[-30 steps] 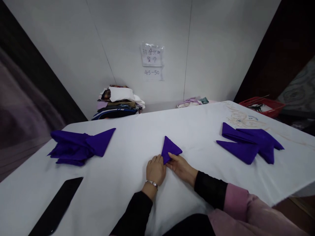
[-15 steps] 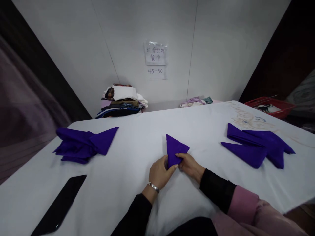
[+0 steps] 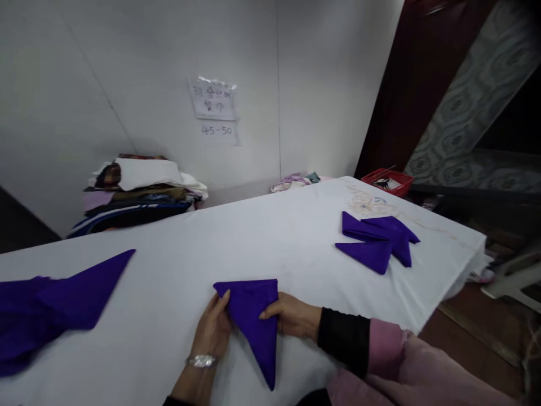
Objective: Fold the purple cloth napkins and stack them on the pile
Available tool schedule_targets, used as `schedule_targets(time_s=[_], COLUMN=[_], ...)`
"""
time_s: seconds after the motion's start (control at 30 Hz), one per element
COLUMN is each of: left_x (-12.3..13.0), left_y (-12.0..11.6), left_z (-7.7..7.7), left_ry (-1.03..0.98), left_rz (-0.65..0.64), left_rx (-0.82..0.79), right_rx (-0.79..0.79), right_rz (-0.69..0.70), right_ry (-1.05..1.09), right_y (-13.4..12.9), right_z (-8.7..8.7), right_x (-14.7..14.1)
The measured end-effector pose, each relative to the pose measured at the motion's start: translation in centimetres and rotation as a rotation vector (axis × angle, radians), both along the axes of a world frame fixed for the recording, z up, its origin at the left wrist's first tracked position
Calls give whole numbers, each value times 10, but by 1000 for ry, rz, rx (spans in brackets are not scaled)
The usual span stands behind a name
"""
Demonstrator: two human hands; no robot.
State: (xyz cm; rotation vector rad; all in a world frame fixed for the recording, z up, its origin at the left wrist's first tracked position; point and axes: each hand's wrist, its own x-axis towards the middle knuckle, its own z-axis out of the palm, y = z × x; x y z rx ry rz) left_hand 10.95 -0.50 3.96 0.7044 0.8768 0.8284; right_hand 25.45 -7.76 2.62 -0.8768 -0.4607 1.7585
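Observation:
A purple cloth napkin (image 3: 256, 310), folded into a triangle, is held between my two hands above the white table. My left hand (image 3: 213, 324) pinches its left corner, thumb on top. At the right edge my right hand (image 3: 291, 314) grips the cloth between thumb and fingers. One long point of the napkin hangs toward me. To the right lies a group of folded purple napkins (image 3: 380, 237), their points fanned out. More purple napkins (image 3: 63, 310) lie in a loose pile at the left, cut off by the frame.
The table wears a white cloth (image 3: 177, 270) with embroidery at its far right. A stack of folded clothes (image 3: 143, 194) and a smaller cloth pile (image 3: 293, 181) stand along the wall. Beyond the far corner is a red basket (image 3: 395, 183). Paper signs (image 3: 215, 110) hang on the wall.
The view has swung to the right. The napkin in my hands has turned, its long point now toward me, and both hands have shifted to its left and right edges.

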Motion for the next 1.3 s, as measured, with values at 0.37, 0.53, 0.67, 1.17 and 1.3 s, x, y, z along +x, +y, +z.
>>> schedule_targets(time_s=[0.37,0.53,0.67,1.17,1.3], left_x=[-7,-11,-13,-13,-20], left_y=[11,16,18,16,18], left_z=[-8,-13,-18,-14,-11], left_ry=[100,152,187,110,73], left_rz=[129,168,199,11,-120], left_rx=[92,124,139,36,-18], right_rx=[58,20,76,329,360], right_rz=[60,17,130,527,577], right_ry=[-39,-173,-406,-822,-872], right_y=[7,25,48,126,130], right_z=[-5,3,6,20,16], right_x=[12,27,34,65,65])
